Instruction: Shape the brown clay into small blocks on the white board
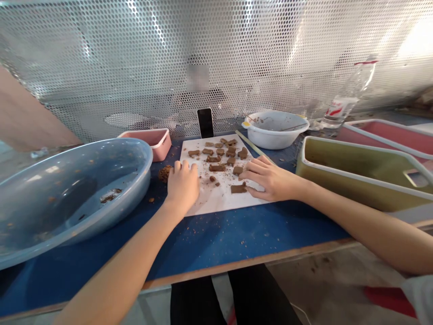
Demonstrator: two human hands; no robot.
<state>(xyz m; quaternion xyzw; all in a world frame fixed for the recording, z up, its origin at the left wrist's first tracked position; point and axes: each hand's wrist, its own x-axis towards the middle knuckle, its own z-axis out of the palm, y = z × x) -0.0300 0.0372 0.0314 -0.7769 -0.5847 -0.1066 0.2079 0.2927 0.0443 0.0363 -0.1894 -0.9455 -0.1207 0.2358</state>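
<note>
Our fingers lie spread and flat on the white board [221, 198]: the left hand [182, 185] presses its near-left edge and grips nothing, while the right hand [269, 179] rests open, fingertips just touching a brown clay piece [238, 188] near the board's middle. More pieces [219, 153] lie scattered further back, and a crumbly lump [165, 173] sits left of the board on the blue table [237, 234]. We judge the clay soft, light and easily dented, so it is best pinched gently by its short sides. A blue basin [67, 189] stands left, a white bowl [275, 128] far right.
</note>
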